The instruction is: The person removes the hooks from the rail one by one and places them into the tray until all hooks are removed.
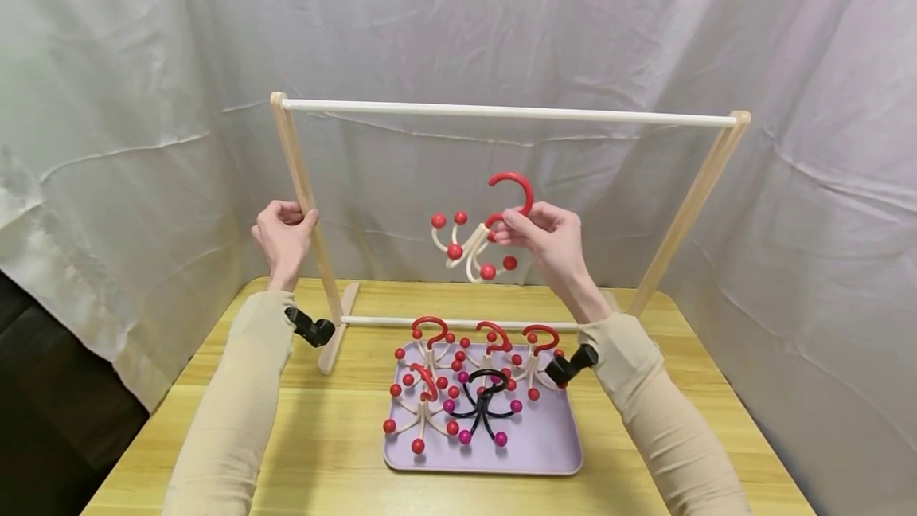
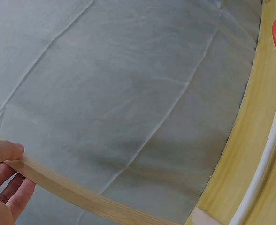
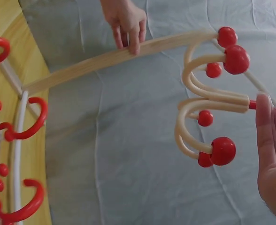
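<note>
My left hand (image 1: 285, 239) pinches the left wooden post (image 1: 292, 151) of a rack about halfway up, thumb on one side and fingers on the other in the left wrist view. My right hand (image 1: 548, 241) holds a multi-armed hook hanger (image 1: 471, 248) by the base of its red hook. This hanger has cream curved arms tipped with red balls and hangs tilted in the air, below the white top rod (image 1: 501, 110) and apart from it. In the right wrist view, the hanger's arms (image 3: 213, 101) point away from the fingertips.
A lilac tray (image 1: 544, 452) on the wooden table (image 1: 322, 436) carries several similar red-hooked hangers (image 1: 423, 412) and one black hanger (image 1: 483, 404) with magenta balls. Behind the tray runs the rack's lower white rod (image 1: 387, 321). The right post (image 1: 691, 209) leans beyond my right hand. Grey cloth surrounds the table.
</note>
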A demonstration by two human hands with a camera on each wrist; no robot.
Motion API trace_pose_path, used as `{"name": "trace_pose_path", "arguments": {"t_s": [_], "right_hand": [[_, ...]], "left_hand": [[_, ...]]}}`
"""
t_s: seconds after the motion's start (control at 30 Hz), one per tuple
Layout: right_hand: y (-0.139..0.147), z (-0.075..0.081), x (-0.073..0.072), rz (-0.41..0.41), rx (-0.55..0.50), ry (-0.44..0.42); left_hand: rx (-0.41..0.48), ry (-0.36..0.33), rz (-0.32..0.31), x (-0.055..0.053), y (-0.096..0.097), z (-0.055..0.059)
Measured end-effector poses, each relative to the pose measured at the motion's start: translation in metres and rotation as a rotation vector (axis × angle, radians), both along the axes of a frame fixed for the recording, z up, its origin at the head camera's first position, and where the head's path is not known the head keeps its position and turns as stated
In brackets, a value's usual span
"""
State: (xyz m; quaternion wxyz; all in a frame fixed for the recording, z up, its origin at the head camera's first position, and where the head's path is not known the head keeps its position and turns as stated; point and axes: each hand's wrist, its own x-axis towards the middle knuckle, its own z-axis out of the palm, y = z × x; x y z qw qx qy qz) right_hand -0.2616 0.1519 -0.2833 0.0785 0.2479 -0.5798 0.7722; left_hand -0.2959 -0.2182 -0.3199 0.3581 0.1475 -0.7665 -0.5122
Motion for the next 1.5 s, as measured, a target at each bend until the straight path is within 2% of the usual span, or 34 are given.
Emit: {"name": "trace_pose_path", "arguments": {"t_s": [0.27, 0.5, 0.67, 0.8, 0.93, 1.03, 1.17, 1.33, 1.5], "right_hand": [[0.038, -0.031, 0.018, 0.019, 0.173, -0.033], [0.085, -0.060, 0.037, 0.026, 0.367, -0.014], [0.114, -0.085, 0.050, 0.097, 0.435, 0.005], [0.131, -0.107, 0.056, 0.183, 0.442, -0.018], [0.140, -0.124, 0.058, 0.278, 0.430, -0.038], [0.142, -0.135, 0.060, 0.314, 0.456, -0.057], [0.143, -0.148, 0.062, 0.324, 0.505, -0.091], [0.143, -0.163, 0.062, 0.347, 0.511, -0.126], [0.141, -0.175, 0.064, 0.332, 0.539, -0.172]], "left_hand": [[0.014, -0.004, -0.012, 0.001, 0.004, 0.001], [-0.009, 0.000, 0.005, 0.003, 0.007, 0.000], [-0.001, 0.005, 0.004, 0.002, 0.007, 0.001], [-0.007, 0.005, 0.003, 0.002, 0.008, 0.001], [-0.005, 0.009, 0.001, 0.003, 0.008, 0.001], [0.005, 0.009, 0.000, 0.003, 0.008, 0.001], [0.002, 0.003, 0.003, 0.002, 0.008, 0.001], [-0.004, -0.006, 0.009, 0.002, 0.008, 0.000], [0.001, -0.008, 0.014, 0.003, 0.007, 0.001]]}}
